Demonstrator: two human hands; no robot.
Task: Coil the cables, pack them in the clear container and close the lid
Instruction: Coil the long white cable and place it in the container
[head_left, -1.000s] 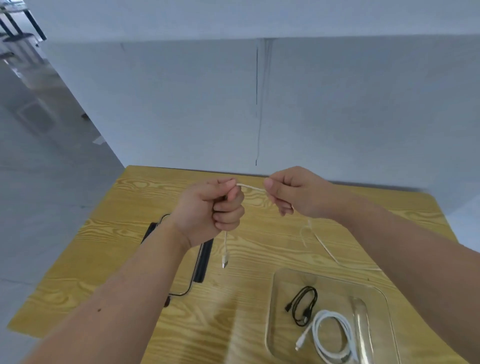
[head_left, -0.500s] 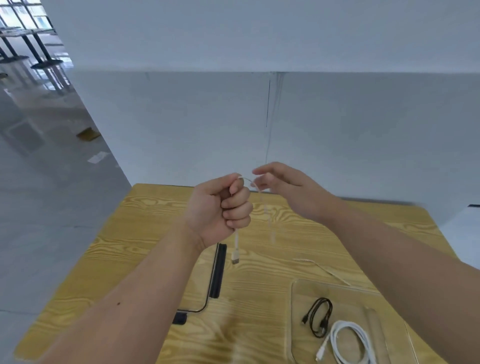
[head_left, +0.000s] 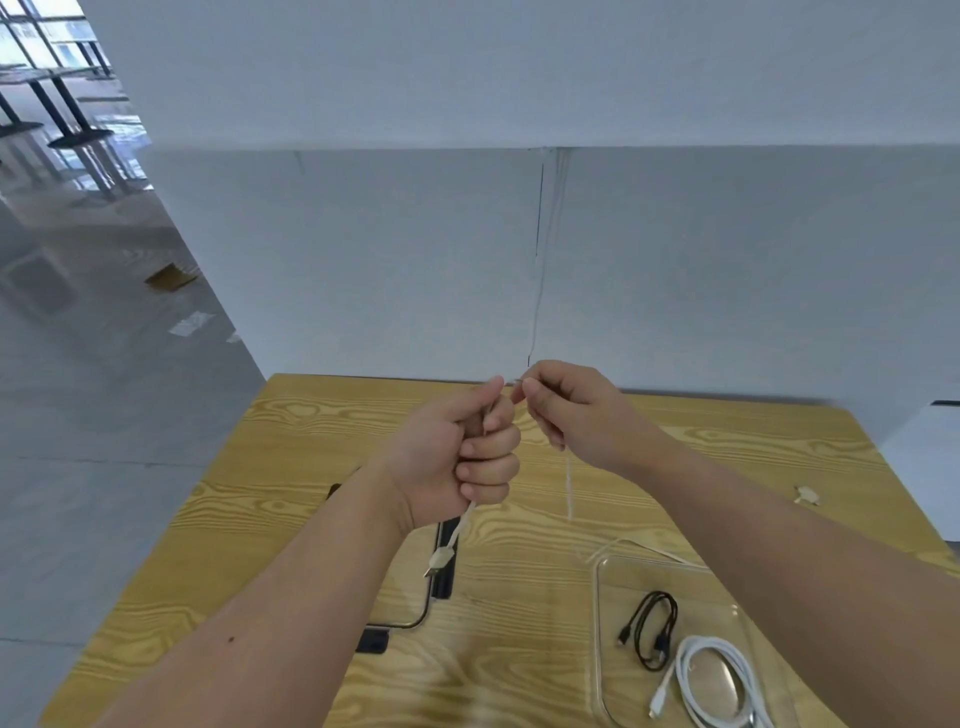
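The left hand (head_left: 457, 457) is fisted round a thin white cable (head_left: 462, 525), and the right hand (head_left: 576, 410) pinches the same cable just beside the left thumb, both above the wooden table (head_left: 291, 493). Its pale plug dangles below the left fist. A blurred strand drops from the right hand toward the clear container (head_left: 597, 613), which holds a black coil (head_left: 652, 629) and a white coil (head_left: 719, 675).

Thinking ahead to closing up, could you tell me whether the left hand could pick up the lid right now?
Probably not: the left hand grips the thin white cable, though nothing rests on the lid below it.
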